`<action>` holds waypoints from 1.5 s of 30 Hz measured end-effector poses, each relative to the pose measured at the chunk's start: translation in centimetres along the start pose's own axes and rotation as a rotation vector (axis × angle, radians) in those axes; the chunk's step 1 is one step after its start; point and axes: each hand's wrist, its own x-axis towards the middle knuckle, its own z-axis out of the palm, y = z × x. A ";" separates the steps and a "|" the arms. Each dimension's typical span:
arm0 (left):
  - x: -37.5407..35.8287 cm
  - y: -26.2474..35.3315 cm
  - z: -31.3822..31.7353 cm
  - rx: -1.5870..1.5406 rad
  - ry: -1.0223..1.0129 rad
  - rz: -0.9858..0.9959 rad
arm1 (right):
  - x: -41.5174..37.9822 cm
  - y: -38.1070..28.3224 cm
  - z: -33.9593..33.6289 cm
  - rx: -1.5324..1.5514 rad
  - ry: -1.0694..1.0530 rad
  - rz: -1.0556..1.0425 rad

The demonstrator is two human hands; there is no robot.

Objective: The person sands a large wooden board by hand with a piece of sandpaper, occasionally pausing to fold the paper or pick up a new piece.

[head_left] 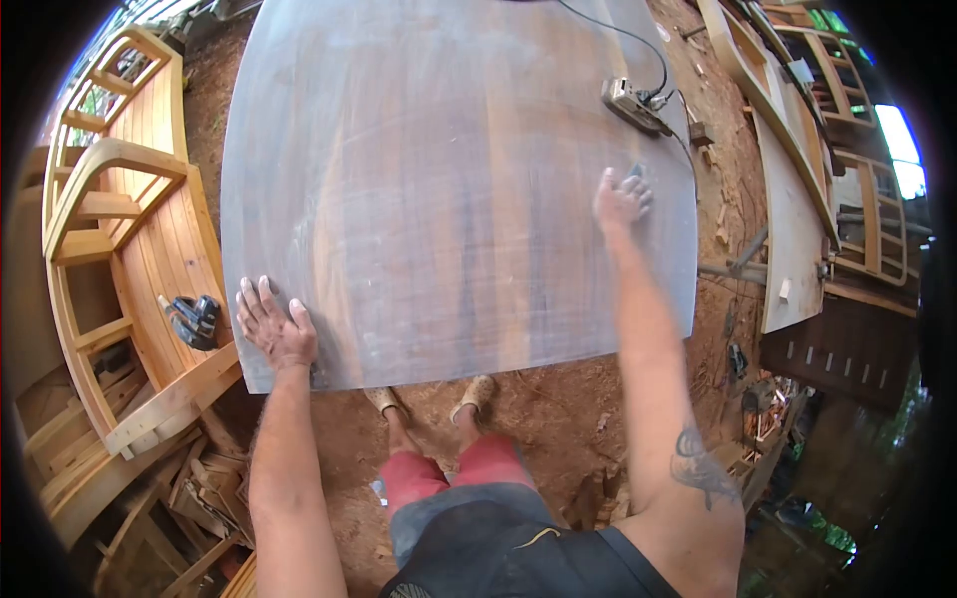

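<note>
A wide wooden panel [419,209] with a whitish, dusty surface lies in front of me. My left hand [274,327] rests flat on its near left corner, fingers spread and dusted white. Toward the right side of the panel, my right hand [623,202] is curled low over the surface and slightly blurred. A small dark blue-grey piece shows at its fingertips; its kind is hard to make out. Beyond that hand, a corded power sander [635,108] sits on the panel near the right edge.
At left stands a wooden bench frame [150,189] with a cordless drill [194,321] on it. Scrap wood [214,493] is piled below. A pale board [788,219] and more frames [869,214] stand at right. The sander's cord [638,38] runs over the panel's far end.
</note>
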 end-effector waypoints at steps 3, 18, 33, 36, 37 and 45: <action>-0.1 -0.3 0.4 0.003 0.021 0.017 | -13.4 -12.6 -1.7 0.139 0.039 -0.377; -0.1 -0.4 0.5 0.025 0.026 0.033 | -4.9 10.3 -2.3 -0.020 0.016 -0.137; 0.0 -0.2 0.3 -0.010 -0.016 0.024 | -25.1 -3.5 -8.2 0.070 -0.196 -0.821; -0.1 -0.5 0.5 0.010 -0.013 0.030 | -14.3 10.8 -8.9 -0.182 -0.201 -0.306; -0.1 -0.6 0.6 0.017 -0.007 0.032 | -12.3 15.7 -7.4 -0.094 -0.210 -0.103; -0.2 -0.2 0.0 0.009 -0.021 0.017 | -35.1 -9.1 -10.5 0.380 -0.537 -0.646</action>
